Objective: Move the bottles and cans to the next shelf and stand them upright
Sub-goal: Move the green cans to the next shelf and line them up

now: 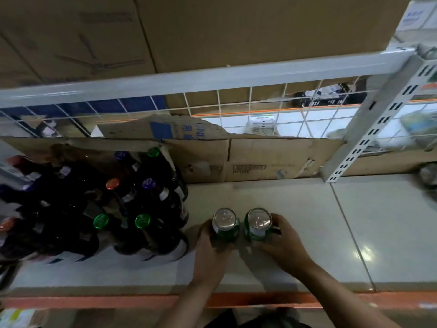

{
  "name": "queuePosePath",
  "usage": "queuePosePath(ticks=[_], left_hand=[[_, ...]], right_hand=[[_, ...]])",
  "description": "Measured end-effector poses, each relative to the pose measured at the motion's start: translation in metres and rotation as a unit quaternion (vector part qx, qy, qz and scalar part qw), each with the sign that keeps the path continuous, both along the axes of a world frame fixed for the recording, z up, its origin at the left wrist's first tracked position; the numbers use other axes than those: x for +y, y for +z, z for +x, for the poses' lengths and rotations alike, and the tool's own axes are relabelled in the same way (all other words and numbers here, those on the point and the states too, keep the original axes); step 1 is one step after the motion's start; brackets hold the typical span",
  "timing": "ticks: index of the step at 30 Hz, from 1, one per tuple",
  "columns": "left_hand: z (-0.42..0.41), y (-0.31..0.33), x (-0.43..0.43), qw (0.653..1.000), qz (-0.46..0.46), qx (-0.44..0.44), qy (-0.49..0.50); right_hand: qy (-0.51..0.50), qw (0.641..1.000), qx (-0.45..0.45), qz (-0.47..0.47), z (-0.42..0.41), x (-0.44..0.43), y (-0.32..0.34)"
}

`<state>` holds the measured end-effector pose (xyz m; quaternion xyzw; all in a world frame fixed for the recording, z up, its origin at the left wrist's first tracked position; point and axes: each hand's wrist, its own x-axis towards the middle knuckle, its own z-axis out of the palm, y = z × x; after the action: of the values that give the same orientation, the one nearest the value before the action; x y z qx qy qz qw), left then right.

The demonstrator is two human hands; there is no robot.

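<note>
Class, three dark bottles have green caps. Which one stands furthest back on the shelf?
The green-capped dark glass bottle in the back row, beside the purple-capped one; the other two stand in the front row.

L hand [210, 253], R hand [285, 249], forearms [340, 287] bare; dark garment [264, 321].

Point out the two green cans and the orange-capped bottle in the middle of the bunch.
left can [224, 218]: head view, on its silver top.
right can [259, 218]: head view, on its silver top.
orange-capped bottle [112, 183]: head view, on its cap.
</note>
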<state>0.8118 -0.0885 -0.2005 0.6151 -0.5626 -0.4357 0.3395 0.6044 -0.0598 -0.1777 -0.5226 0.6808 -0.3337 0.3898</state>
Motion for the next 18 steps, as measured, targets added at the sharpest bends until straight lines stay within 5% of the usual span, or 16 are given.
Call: queuePosePath(ticks=[18], left_hand=[[-0.031,0.002,-0.114,0.996,0.002,-0.015,0.090]], right_hand=[[-0.021,0.997,0.078,0.004,0.005,-0.123,0.006]])
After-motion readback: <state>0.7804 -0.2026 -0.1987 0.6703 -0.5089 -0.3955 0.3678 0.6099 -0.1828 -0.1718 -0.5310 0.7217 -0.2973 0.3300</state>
